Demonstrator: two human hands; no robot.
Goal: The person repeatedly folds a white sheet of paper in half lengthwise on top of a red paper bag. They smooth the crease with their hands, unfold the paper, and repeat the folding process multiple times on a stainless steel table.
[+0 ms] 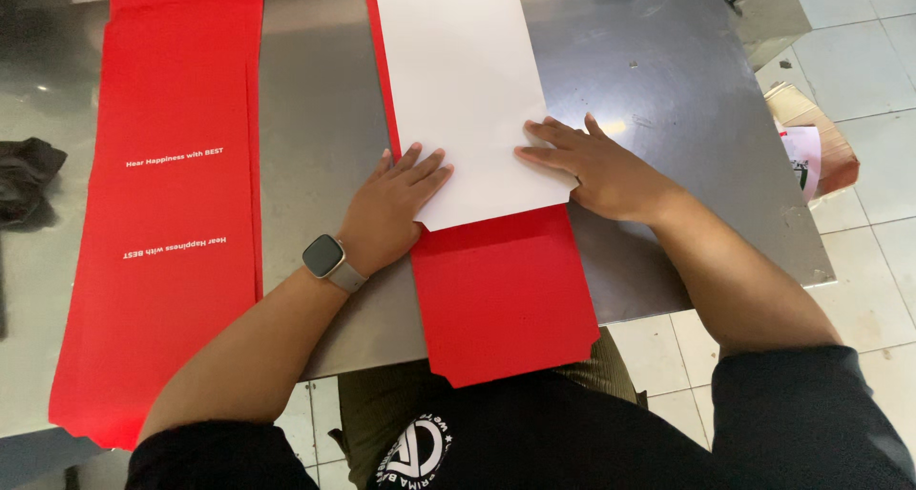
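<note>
— Where's the red card sheet [501, 294]?
— On the steel tabletop [315, 118], its white flap [468, 80] folded over. Left hand [386, 208] and right hand [596, 170] press flat, each grip open, grasping nothing.
— Risk?
— Uneven pressure could skew the crease; the overhanging end may sag.

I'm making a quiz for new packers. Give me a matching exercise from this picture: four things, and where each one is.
1. left hand
2. right hand
3. red card stack
4. dark cloth

a. table's far left edge
b. flat on the white sheet's right edge
c. lying left of the white sheet
d. fingers on the white sheet's lower left corner

Pairs: 1-d, 2-b, 3-c, 4-a
</note>
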